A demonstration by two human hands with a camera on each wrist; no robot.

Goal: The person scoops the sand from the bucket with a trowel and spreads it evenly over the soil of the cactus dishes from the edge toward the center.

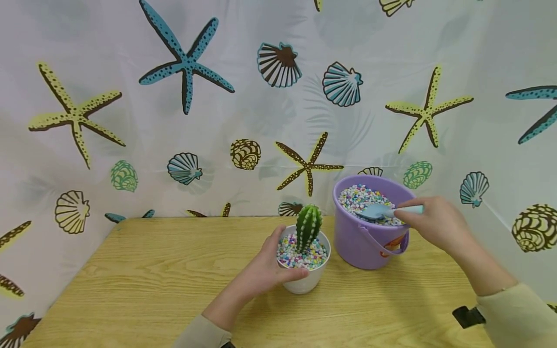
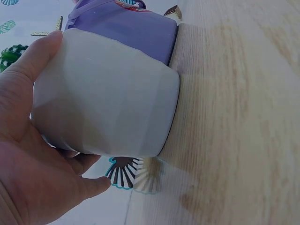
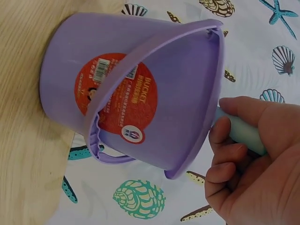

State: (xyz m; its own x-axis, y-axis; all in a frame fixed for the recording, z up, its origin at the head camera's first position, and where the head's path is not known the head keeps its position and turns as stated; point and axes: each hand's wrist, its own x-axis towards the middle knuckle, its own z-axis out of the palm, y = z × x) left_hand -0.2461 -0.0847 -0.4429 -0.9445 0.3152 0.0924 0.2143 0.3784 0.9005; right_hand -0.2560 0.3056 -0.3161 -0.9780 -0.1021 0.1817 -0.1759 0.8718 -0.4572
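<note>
A green cactus (image 1: 308, 227) stands upright in a white flower pot (image 1: 304, 285) filled with multicoloured beads (image 1: 289, 251). My left hand (image 1: 270, 266) grips the pot from its left side, thumb along the near wall and fingers round the far side. To the right is a purple bucket (image 1: 361, 246) holding more of the small beads (image 1: 361, 195). With my right hand (image 1: 437, 224) I hold a light blue plastic shovel (image 1: 375, 211) by its handle, over the bucket's right rim. The shovel's blade lies at the bead surface inside the bucket.
Both containers stand on a wood-grain table (image 1: 174, 280), the bucket close behind and right of the pot. The bucket's handle (image 3: 133, 58) hangs down its outside across a red label (image 3: 140, 93). A white cloth (image 1: 243, 111) printed with starfish and shells rises behind the table.
</note>
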